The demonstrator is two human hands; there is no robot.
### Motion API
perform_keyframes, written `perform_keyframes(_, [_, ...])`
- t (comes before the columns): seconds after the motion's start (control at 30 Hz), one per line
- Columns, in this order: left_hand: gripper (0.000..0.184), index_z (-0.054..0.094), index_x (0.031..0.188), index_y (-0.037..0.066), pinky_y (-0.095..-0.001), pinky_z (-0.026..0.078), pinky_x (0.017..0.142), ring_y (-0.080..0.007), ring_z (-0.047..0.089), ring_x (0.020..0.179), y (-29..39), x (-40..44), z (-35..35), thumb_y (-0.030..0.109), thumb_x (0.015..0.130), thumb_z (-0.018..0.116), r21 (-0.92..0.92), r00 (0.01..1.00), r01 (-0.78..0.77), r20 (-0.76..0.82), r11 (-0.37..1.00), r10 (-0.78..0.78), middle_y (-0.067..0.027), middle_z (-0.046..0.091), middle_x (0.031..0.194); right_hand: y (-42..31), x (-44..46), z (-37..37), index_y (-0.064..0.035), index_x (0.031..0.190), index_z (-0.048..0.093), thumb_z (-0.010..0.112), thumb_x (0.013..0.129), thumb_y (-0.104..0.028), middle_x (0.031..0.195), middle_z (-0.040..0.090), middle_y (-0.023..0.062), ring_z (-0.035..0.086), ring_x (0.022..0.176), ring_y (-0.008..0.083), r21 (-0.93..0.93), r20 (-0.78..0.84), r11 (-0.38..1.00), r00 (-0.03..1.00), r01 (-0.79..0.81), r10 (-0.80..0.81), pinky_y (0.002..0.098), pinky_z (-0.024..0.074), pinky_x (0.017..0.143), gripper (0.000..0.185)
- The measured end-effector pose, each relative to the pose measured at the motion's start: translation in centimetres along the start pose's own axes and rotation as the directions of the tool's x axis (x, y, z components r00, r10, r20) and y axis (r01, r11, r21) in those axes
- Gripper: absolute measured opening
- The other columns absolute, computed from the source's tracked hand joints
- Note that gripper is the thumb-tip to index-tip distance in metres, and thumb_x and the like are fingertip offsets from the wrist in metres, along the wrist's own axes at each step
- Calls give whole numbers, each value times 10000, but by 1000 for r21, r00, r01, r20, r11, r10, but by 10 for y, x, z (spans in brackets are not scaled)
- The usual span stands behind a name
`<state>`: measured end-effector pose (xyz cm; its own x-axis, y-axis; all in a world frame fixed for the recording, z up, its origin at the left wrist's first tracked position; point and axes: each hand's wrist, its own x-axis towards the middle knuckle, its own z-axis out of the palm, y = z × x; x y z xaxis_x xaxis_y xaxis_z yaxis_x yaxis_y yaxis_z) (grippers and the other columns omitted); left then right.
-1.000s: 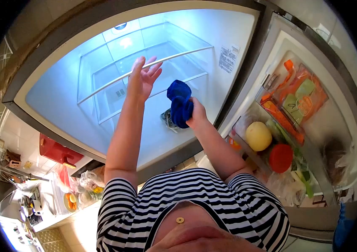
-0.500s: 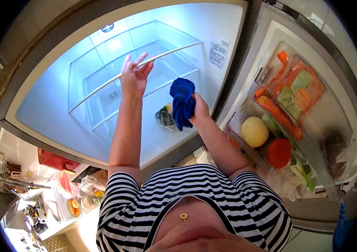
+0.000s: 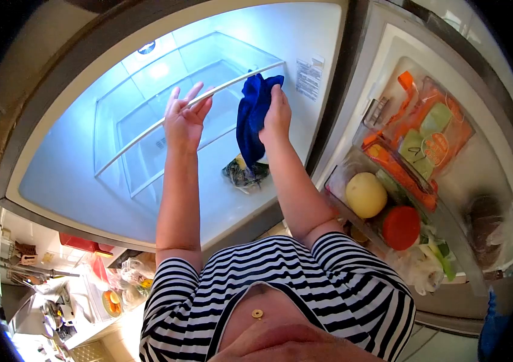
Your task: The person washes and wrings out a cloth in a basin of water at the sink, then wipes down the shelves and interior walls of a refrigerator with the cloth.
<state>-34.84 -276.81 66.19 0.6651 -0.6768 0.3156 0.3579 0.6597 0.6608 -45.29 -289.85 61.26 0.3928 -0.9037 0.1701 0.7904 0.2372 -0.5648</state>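
Observation:
My left hand (image 3: 184, 125) is at the front edge of a clear fridge shelf (image 3: 130, 148), its fingers reaching around the pale rim on both sides. To its right, my right hand (image 3: 276, 116) is closed on a dark blue cloth (image 3: 252, 114). The cloth hangs down in folds, and its top meets the right part of the shelf's rim. Below the cloth, a clear bag of dark leafy greens (image 3: 246, 175) rests on the fridge floor, partly covered by the cloth from this angle.
The open fridge door (image 3: 383, 72) stands at the right. Its bins hold a round yellow fruit (image 3: 366, 195), a red-lidded jar (image 3: 401, 227) and an orange-and-green package (image 3: 434, 142). At the lower left is a cluttered counter (image 3: 90, 301) with bags and dishes.
My right hand has moved up with the blue cloth, bringing it to the shelf's rim. My left hand remains at the rim, while the whole view has shifted slightly.

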Motion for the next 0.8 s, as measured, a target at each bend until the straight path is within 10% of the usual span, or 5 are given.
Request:
perform_keyframes(0.37, [711,-71,1406,32,-386,517,840,-442,511,1075,0,6,0,4,796,293,22,1000,6,-6,1000,-6,-330,313,1324,-25,8,54,-54,982,561,391,927,-258,861,600,73,596,761,202,184,-183,982,980,-39,73,327,493,714,272])
perform_keyframes(0.47, [712,-76,1405,34,-384,524,832,-447,498,1090,2,4,0,8,797,293,12,1000,19,13,1000,-19,-332,301,1331,17,40,32,-61,990,513,463,909,-336,816,583,66,589,710,178,300,50,946,992,-124,114,317,494,623,291])
perform_keyframes(0.5, [712,-78,1405,35,-381,525,831,-448,494,1095,2,4,1,9,799,294,10,1000,10,19,1000,-10,-333,298,1333,38,44,22,-60,993,510,441,922,-321,814,589,72,595,700,184,-138,145,905,912,402,-382,327,497,587,279])
perform_keyframes(0.53, [712,-80,1405,37,-378,527,829,-450,489,1101,0,4,0,10,800,295,10,1000,10,17,1000,-10,-334,295,1335,14,32,31,-68,973,518,423,931,-312,810,592,78,592,689,184,194,-49,974,990,-118,129,325,497,586,265])
perform_keyframes(0.8, [710,-74,1407,40,-394,515,847,-443,498,1093,-5,14,-19,4,796,286,-17,998,15,57,1000,-14,-331,303,1330,20,67,19,-90,906,528,411,918,-299,758,565,39,569,671,169,403,-19,914,998,-52,65,290,469,599,240])
